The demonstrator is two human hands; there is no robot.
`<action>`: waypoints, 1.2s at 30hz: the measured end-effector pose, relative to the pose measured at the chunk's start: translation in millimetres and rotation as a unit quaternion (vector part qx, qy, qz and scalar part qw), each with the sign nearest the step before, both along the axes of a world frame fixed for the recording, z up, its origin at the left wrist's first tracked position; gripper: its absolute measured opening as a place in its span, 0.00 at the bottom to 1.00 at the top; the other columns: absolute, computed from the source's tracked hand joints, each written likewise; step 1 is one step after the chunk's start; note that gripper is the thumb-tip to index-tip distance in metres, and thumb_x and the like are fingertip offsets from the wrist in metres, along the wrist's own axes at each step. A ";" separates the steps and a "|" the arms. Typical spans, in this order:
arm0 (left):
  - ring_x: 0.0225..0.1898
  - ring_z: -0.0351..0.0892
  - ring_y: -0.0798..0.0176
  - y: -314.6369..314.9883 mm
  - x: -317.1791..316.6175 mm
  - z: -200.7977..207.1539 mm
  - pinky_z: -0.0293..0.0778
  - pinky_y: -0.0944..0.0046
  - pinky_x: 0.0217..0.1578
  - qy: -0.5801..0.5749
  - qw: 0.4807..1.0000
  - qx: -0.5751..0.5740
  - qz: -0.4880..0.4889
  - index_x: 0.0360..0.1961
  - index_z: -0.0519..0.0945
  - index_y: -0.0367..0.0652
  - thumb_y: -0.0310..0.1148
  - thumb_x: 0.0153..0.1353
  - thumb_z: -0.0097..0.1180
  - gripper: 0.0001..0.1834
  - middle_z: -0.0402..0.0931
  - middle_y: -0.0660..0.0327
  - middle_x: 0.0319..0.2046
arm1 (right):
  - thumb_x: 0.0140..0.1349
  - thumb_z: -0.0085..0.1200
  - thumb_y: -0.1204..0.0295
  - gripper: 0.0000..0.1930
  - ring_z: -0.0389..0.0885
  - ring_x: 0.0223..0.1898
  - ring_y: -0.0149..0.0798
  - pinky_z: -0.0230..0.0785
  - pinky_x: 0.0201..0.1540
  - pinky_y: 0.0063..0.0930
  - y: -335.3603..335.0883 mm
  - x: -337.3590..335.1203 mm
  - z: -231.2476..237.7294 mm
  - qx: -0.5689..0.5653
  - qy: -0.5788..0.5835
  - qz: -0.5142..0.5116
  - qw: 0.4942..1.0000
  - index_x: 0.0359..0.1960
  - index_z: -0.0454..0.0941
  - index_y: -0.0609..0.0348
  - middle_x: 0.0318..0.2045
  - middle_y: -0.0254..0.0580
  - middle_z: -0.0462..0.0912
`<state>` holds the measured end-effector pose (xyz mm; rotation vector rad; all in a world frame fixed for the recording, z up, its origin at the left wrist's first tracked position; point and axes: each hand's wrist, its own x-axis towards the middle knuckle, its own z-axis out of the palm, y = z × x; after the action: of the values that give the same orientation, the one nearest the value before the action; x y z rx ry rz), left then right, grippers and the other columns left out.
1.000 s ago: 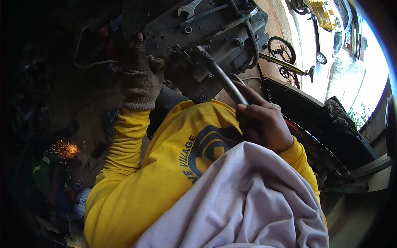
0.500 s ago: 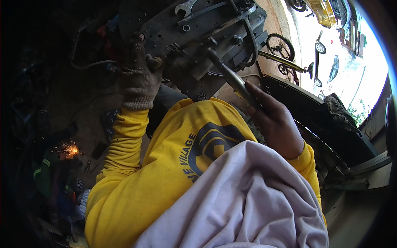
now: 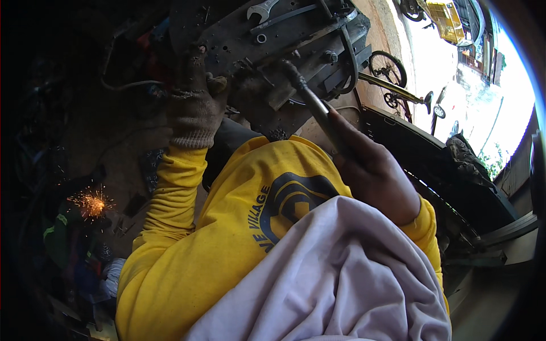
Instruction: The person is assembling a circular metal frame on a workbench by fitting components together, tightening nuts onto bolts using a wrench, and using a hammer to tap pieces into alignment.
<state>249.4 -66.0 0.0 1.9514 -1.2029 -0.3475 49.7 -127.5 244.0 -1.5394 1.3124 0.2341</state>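
Note:
My left hand [image 3: 196,111], in a worn knit glove, grips the left edge of a dark, dirty metal plate [image 3: 239,34] at the top middle. My bare right hand [image 3: 375,170] is closed around the handle of a long metal tool [image 3: 310,99]. The tool's head rests against the metal parts at the plate's lower edge. My yellow sleeves and a white cloth [image 3: 341,273] fill the lower part of the view and hide what lies beneath.
An open-ended wrench [image 3: 263,10] and a small nut [image 3: 260,38] lie on the plate. A bicycle [image 3: 389,71] stands beyond it by the bright street. At the lower left, sparks [image 3: 91,203] fly where another person works in the dark.
My right hand and the tool have shifted slightly, the tool's head edging right and up along the plate's edge. My left hand has kept its grip in place.

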 end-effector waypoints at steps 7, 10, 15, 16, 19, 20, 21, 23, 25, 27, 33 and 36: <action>0.37 0.86 0.56 1.8 1.2 -3.1 0.83 0.59 0.39 -0.049 0.999 0.024 0.001 0.61 0.72 0.41 0.41 0.57 0.69 0.33 0.81 0.53 0.48 | 0.70 0.49 0.74 0.27 0.76 0.48 0.33 0.68 0.54 0.26 -27.8 5.4 17.3 0.001 0.119 -0.121 0.986 0.70 0.64 0.66 0.53 0.47 0.79; 0.41 0.85 0.53 -1.2 2.2 0.0 0.83 0.59 0.41 -0.002 0.999 0.039 -0.011 0.61 0.72 0.40 0.42 0.57 0.69 0.34 0.79 0.50 0.51 | 0.70 0.49 0.75 0.26 0.78 0.51 0.35 0.69 0.54 0.28 -19.3 -10.4 -7.4 -0.132 0.052 0.032 0.989 0.69 0.64 0.67 0.55 0.53 0.79; 0.49 0.83 0.48 -0.8 5.7 -7.3 0.82 0.57 0.46 -0.061 0.998 -0.032 -0.005 0.61 0.72 0.40 0.41 0.55 0.71 0.35 0.78 0.49 0.53 | 0.70 0.50 0.74 0.26 0.77 0.61 0.42 0.67 0.61 0.30 -29.5 8.9 14.5 0.025 0.053 0.004 0.998 0.69 0.65 0.67 0.59 0.58 0.78; 0.49 0.83 0.48 -1.2 5.0 -4.8 0.82 0.57 0.46 -0.062 0.998 -0.032 -0.004 0.61 0.72 0.40 0.41 0.55 0.71 0.35 0.78 0.49 0.53 | 0.70 0.50 0.74 0.26 0.77 0.61 0.41 0.66 0.61 0.29 -32.6 9.5 20.1 0.063 0.082 -0.042 0.994 0.69 0.65 0.67 0.59 0.58 0.78; 0.50 0.83 0.47 -1.4 2.4 2.4 0.83 0.58 0.46 -0.047 0.999 -0.010 -0.003 0.60 0.72 0.41 0.39 0.55 0.71 0.34 0.78 0.50 0.54 | 0.71 0.49 0.74 0.26 0.77 0.52 0.35 0.68 0.56 0.27 -35.4 6.7 22.2 0.036 0.104 -0.101 0.989 0.70 0.64 0.67 0.53 0.52 0.80; 0.50 0.83 0.48 -1.2 2.8 3.1 0.83 0.58 0.46 -0.024 1.000 -0.011 -0.004 0.60 0.72 0.42 0.38 0.54 0.71 0.33 0.78 0.49 0.54 | 0.71 0.48 0.74 0.26 0.77 0.50 0.33 0.69 0.54 0.26 -37.0 4.5 19.2 0.022 0.099 -0.103 0.989 0.70 0.64 0.67 0.52 0.50 0.80; 0.50 0.83 0.48 -1.4 2.5 3.7 0.83 0.58 0.46 0.001 1.000 -0.016 -0.004 0.60 0.73 0.42 0.37 0.54 0.71 0.33 0.78 0.49 0.54 | 0.72 0.48 0.74 0.26 0.76 0.47 0.31 0.69 0.53 0.25 -37.9 3.7 17.3 0.006 0.097 -0.104 0.990 0.69 0.64 0.68 0.51 0.48 0.81; 0.50 0.83 0.48 -1.3 1.4 -0.3 0.83 0.58 0.45 -0.010 1.000 -0.022 -0.003 0.59 0.73 0.42 0.37 0.54 0.71 0.32 0.77 0.49 0.54 | 0.71 0.48 0.74 0.25 0.76 0.44 0.29 0.70 0.50 0.24 -33.3 2.9 10.9 -0.029 0.078 -0.093 0.992 0.69 0.64 0.68 0.49 0.44 0.80; 0.49 0.83 0.49 -0.7 1.4 -2.0 0.83 0.58 0.45 -0.021 0.999 -0.025 -0.009 0.59 0.73 0.42 0.36 0.54 0.71 0.32 0.77 0.49 0.54 | 0.71 0.49 0.74 0.25 0.75 0.41 0.27 0.70 0.47 0.23 -20.9 -7.7 -1.5 -0.088 0.047 0.023 0.995 0.69 0.65 0.67 0.45 0.40 0.79; 0.49 0.83 0.49 -0.6 0.6 -2.5 0.84 0.58 0.45 0.009 1.000 -0.015 -0.016 0.57 0.74 0.41 0.38 0.55 0.71 0.30 0.76 0.49 0.56 | 0.71 0.50 0.74 0.25 0.74 0.39 0.26 0.70 0.45 0.23 -20.2 -11.7 -1.8 -0.134 0.021 0.136 0.981 0.69 0.66 0.67 0.43 0.37 0.78; 0.49 0.83 0.50 0.4 3.8 1.5 0.84 0.60 0.46 -0.034 0.999 0.008 -0.028 0.60 0.74 0.43 0.38 0.53 0.73 0.33 0.72 0.48 0.58 | 0.71 0.51 0.72 0.26 0.71 0.35 0.24 0.67 0.40 0.20 -33.0 -1.9 31.2 0.066 0.033 -0.122 0.990 0.70 0.65 0.65 0.37 0.33 0.76; 0.50 0.82 0.50 5.8 5.5 19.0 0.84 0.60 0.46 -0.065 0.995 0.073 -0.022 0.61 0.75 0.44 0.36 0.53 0.73 0.34 0.71 0.48 0.59 | 0.71 0.52 0.72 0.26 0.69 0.34 0.23 0.65 0.37 0.19 -30.8 -12.0 41.8 0.043 0.005 -0.140 0.989 0.70 0.65 0.65 0.37 0.30 0.75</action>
<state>254.9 -60.1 19.1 2.1023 -1.3380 -0.3433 37.6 -158.3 285.8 -1.2654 1.4889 0.1193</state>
